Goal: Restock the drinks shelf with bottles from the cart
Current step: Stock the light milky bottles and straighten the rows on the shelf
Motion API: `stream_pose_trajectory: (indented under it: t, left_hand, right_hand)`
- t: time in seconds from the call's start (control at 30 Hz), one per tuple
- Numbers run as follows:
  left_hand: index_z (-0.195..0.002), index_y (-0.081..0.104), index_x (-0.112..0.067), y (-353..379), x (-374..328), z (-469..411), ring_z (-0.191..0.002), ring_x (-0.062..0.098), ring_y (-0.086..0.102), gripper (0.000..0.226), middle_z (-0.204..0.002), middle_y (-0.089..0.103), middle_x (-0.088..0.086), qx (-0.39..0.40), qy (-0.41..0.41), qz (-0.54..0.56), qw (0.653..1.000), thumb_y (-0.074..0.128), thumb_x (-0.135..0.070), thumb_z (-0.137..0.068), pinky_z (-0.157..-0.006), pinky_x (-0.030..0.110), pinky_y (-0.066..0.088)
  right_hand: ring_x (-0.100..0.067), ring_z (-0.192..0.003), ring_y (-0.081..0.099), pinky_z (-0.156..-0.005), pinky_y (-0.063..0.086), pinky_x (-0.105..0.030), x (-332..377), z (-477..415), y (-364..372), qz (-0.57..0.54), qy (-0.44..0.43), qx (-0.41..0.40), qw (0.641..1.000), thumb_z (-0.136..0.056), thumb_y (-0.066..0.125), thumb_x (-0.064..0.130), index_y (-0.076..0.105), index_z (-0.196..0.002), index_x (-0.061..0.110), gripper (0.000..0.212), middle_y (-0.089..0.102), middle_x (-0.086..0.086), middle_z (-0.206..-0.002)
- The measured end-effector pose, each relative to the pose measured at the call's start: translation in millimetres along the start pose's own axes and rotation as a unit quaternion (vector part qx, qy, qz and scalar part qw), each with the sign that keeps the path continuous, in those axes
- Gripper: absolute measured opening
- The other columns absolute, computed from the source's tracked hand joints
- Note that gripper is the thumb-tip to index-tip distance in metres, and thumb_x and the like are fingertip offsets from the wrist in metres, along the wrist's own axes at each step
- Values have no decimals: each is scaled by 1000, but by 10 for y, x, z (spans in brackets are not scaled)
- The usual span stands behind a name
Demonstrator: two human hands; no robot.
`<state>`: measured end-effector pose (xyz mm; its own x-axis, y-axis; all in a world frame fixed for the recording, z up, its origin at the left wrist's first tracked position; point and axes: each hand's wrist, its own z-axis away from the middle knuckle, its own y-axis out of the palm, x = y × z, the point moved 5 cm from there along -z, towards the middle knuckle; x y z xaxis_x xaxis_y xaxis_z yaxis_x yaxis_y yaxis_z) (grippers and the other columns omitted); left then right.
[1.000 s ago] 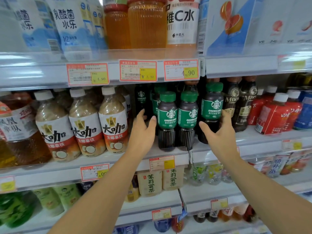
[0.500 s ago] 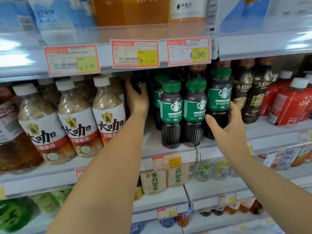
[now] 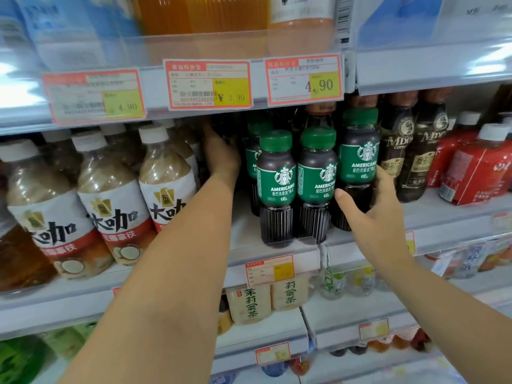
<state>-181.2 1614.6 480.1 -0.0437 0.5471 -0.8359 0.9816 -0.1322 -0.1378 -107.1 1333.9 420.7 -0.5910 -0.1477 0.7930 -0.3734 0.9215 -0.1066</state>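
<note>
The drinks shelf [image 3: 245, 231] carries big milk-coffee bottles [image 3: 110, 217] toward its left edge and dark coffee bottles [image 3: 401, 156] further right. Between them, two Americano bottles [image 3: 277, 184] stand at the front edge. The right grip [image 3: 371, 206] grasps a third Americano bottle [image 3: 358, 151] just behind. The left grip [image 3: 221, 156] reaches toward the back; its fingers are hidden, so I cannot tell its state.

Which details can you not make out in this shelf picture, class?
Head view:
Left hand: fingertips hidden in the dark shelf gap; their grip is unclear.
Left price tag: small print blurred.
Top-shelf bottles: cut off by upper edge.
Americano bottle: base behind right hand.
</note>
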Motion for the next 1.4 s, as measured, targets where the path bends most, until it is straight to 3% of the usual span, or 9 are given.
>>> stream_pose_trajectory:
  t: [0.27, 0.57, 0.73, 0.9, 1.17, 1.4]
  left_hand:
    - [-141, 32, -11, -91, -88, 191, -125, 26, 45, 55, -135, 48, 15, 16, 6, -26, 1000, 50, -2, -89, -105, 33, 35]
    - [-147, 18, -11, -190, -108, 340, -130, 31, 38, 63, -140, 40, 20, 25, 34, -55, 998, 49, -7, -92, -108, 34, 31]
    - [-148, 15, -11, -237, -68, 458, -133, 33, 34, 70, -143, 35, 21, 30, 45, -39, 998, 53, -7, -90, -111, 41, 28]
    - [-148, 11, -9, -238, 174, 638, -137, 27, 30, 81, -149, 31, 15, 65, -20, -28, 997, 59, -1, -84, -112, 32, 23]
    - [-143, 28, -11, -218, 241, 555, -130, 26, 42, 73, -141, 46, 10, 58, -76, 18, 995, 66, -3, -81, -107, 34, 31]
    - [-145, 22, -12, -205, 220, 561, -132, 26, 39, 76, -143, 42, 10, 82, -83, -1, 993, 65, -4, -83, -108, 35, 30]
  right_hand:
    - [19, -97, 51, -80, 39, 2, 40, 13, 4, -1, 4, -4, 1000, -85, 64, 15, 42, -131, 21, 52, 53, 26, -110]
    - [16, -99, 52, -82, 41, 0, 50, 21, 16, -5, 5, 2, 1000, -85, 64, 16, 41, -132, 23, 52, 54, 26, -111]
    - [12, -103, 53, -84, 41, -3, 50, 28, 23, -8, 2, -1, 1000, -86, 64, 16, 41, -130, 25, 51, 55, 23, -113]
    - [11, -104, 53, -85, 41, -2, 59, 27, 21, -5, 0, -2, 1000, -85, 64, 17, 42, -130, 26, 51, 55, 23, -114]
    - [10, -105, 53, -86, 42, -5, 71, 33, 22, -3, 2, -2, 1000, -85, 64, 17, 41, -125, 33, 49, 55, 22, -115]
    - [14, -102, 52, -85, 41, -2, 51, 15, 10, 6, 0, 0, 1000, -85, 64, 17, 41, -125, 32, 49, 54, 25, -112]
